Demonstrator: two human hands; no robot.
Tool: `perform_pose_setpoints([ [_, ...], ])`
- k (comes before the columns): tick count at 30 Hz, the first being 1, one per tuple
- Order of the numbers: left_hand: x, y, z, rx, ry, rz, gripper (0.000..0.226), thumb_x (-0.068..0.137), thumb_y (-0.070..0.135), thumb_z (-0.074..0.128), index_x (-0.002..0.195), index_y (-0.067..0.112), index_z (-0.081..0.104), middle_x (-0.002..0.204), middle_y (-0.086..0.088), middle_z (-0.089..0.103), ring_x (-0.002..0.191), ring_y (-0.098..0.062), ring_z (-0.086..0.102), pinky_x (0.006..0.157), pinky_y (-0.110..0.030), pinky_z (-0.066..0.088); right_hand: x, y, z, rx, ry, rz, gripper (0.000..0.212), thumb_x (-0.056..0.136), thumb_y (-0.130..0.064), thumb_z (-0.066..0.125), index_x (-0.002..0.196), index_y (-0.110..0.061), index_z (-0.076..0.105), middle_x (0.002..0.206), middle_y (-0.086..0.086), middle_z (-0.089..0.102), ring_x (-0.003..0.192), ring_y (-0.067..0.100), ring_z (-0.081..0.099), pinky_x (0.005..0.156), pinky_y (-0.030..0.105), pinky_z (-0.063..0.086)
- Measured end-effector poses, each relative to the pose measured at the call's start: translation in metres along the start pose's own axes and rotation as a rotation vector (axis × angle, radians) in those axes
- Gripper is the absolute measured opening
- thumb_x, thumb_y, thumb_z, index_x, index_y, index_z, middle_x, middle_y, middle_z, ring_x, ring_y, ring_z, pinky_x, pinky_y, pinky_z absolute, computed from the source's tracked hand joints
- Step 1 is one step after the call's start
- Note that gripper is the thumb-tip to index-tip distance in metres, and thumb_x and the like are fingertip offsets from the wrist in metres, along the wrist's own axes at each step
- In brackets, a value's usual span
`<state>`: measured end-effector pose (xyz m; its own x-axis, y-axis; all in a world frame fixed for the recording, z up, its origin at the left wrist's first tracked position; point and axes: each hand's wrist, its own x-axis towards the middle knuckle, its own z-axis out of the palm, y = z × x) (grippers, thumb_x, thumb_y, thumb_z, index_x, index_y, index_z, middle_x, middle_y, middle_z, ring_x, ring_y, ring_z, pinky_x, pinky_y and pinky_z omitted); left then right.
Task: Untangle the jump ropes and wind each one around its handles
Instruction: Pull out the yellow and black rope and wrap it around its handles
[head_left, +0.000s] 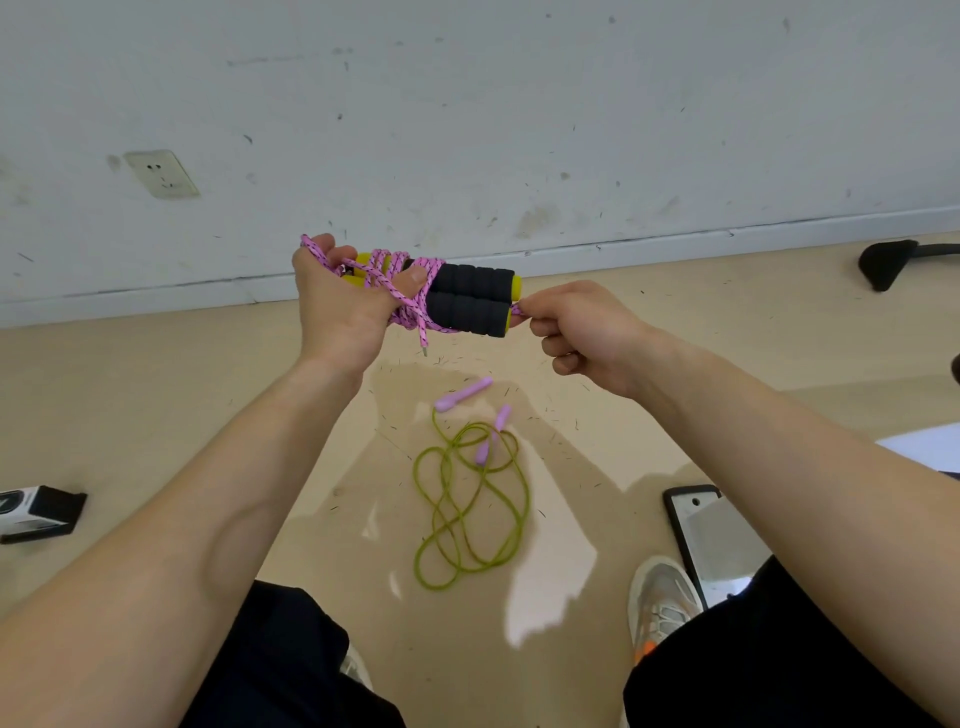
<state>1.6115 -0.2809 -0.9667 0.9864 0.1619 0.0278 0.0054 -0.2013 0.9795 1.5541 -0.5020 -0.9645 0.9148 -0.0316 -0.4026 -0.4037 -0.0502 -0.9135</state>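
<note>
Two black foam handles (475, 299) with yellow ends lie side by side, held up in front of me. A pink braided rope (387, 278) is wound around their left half. My left hand (340, 304) grips the wrapped end, thumb pressed over the coils, and a short rope tail hangs below it. My right hand (582, 332) pinches a bit of pink rope at the handles' right end. On the floor below lies a loose green rope (470, 499) in tangled loops, with its two lilac handles (462, 395) at the top of the pile.
A dark-framed mirror or tablet (706, 540) lies on the floor at the right beside my shoe (662, 597). A black-and-white box (36, 512) sits at the left. A chair base (888, 262) shows far right, near the scuffed white wall with its socket (161, 174).
</note>
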Motion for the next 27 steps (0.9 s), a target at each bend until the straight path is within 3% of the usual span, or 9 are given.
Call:
perform_pose_setpoints([
  [4, -0.001, 0.0, 0.003, -0.148, -0.027, -0.151, 0.083, 0.073, 0.023, 0.088, 0.138, 0.007, 0.038, 0.119, 0.002, 0.053, 0.097, -0.014, 0.063, 0.067, -0.026, 0.058, -0.002, 0.0, 0.001, 0.016, 0.038, -0.003, 0.016, 0.095, -0.018, 0.058, 0.091, -0.009, 0.07, 0.056, -0.008, 0.032, 0.048, 0.013, 0.021, 0.044, 0.025, 0.018],
  [6, 0.0, -0.001, 0.003, -0.255, -0.031, -0.247, 0.053, 0.079, 0.008, 0.08, 0.12, -0.003, 0.049, 0.105, -0.007, 0.061, 0.081, -0.019, 0.064, 0.061, -0.027, 0.058, -0.002, 0.003, 0.001, 0.006, 0.043, -0.027, 0.018, 0.094, -0.025, 0.064, 0.088, -0.01, 0.072, 0.062, -0.006, 0.032, 0.049, 0.013, 0.022, 0.043, 0.025, 0.02],
  [8, 0.002, -0.004, 0.001, -0.296, -0.006, -0.32, 0.034, 0.084, -0.004, 0.07, 0.114, -0.003, 0.054, 0.107, -0.016, 0.067, 0.074, -0.019, 0.068, 0.064, -0.032, 0.061, -0.001, 0.007, 0.001, -0.024, 0.056, -0.056, 0.022, 0.094, -0.031, 0.068, 0.088, -0.011, 0.074, 0.065, -0.006, 0.035, 0.052, 0.014, 0.022, 0.044, 0.025, 0.021],
  [12, 0.004, -0.005, 0.0, -0.353, 0.058, -0.356, 0.06, 0.081, -0.004, 0.075, 0.133, -0.002, 0.044, 0.124, -0.018, 0.064, 0.087, -0.021, 0.072, 0.074, -0.041, 0.063, -0.001, 0.01, -0.001, -0.17, 0.032, -0.042, 0.024, 0.093, -0.033, 0.067, 0.083, -0.013, 0.075, 0.066, -0.004, 0.035, 0.052, 0.015, 0.024, 0.043, 0.024, 0.023],
  [16, 0.007, -0.007, -0.003, -0.332, 0.122, -0.346, 0.077, 0.077, -0.006, 0.075, 0.143, 0.0, 0.036, 0.13, -0.017, 0.06, 0.09, -0.022, 0.072, 0.065, -0.035, 0.062, -0.002, 0.005, -0.003, -0.211, -0.063, -0.038, 0.02, 0.089, -0.029, 0.067, 0.076, -0.014, 0.071, 0.061, -0.005, 0.028, 0.05, 0.014, 0.023, 0.045, 0.025, 0.02],
  [19, 0.007, -0.007, -0.005, -0.372, 0.066, -0.377, 0.065, 0.081, -0.005, 0.074, 0.139, -0.005, 0.044, 0.126, -0.018, 0.065, 0.084, -0.022, 0.076, 0.067, -0.036, 0.062, -0.001, 0.004, -0.004, -0.274, -0.086, -0.026, 0.021, 0.089, -0.028, 0.067, 0.075, -0.014, 0.071, 0.059, -0.006, 0.031, 0.049, 0.013, 0.025, 0.045, 0.024, 0.021],
  [21, 0.004, -0.005, -0.003, -0.391, -0.055, -0.389, 0.043, 0.088, -0.005, 0.067, 0.128, -0.01, 0.055, 0.121, -0.017, 0.069, 0.094, -0.025, 0.074, 0.069, -0.036, 0.061, 0.0, 0.005, -0.005, -0.299, -0.05, -0.009, 0.022, 0.089, -0.031, 0.069, 0.076, -0.013, 0.073, 0.06, -0.005, 0.033, 0.049, 0.013, 0.026, 0.045, 0.024, 0.022],
  [23, 0.0, -0.003, -0.002, -0.368, -0.166, -0.363, 0.039, 0.087, 0.004, 0.073, 0.12, -0.011, 0.059, 0.116, -0.017, 0.068, 0.098, -0.028, 0.07, 0.07, -0.035, 0.061, 0.001, 0.005, -0.008, -0.298, 0.0, -0.009, 0.024, 0.089, -0.033, 0.07, 0.076, -0.013, 0.074, 0.062, -0.004, 0.035, 0.051, 0.014, 0.026, 0.045, 0.025, 0.022],
  [27, -0.004, 0.002, 0.004, -0.112, -0.161, -0.184, 0.084, 0.075, 0.021, 0.088, 0.141, 0.004, 0.039, 0.126, -0.004, 0.052, 0.089, -0.011, 0.064, 0.064, -0.026, 0.057, 0.003, 0.001, -0.007, -0.243, 0.092, -0.034, 0.013, 0.085, -0.019, 0.068, 0.075, -0.012, 0.072, 0.07, 0.001, 0.031, 0.056, 0.017, 0.022, 0.046, 0.026, 0.019],
])
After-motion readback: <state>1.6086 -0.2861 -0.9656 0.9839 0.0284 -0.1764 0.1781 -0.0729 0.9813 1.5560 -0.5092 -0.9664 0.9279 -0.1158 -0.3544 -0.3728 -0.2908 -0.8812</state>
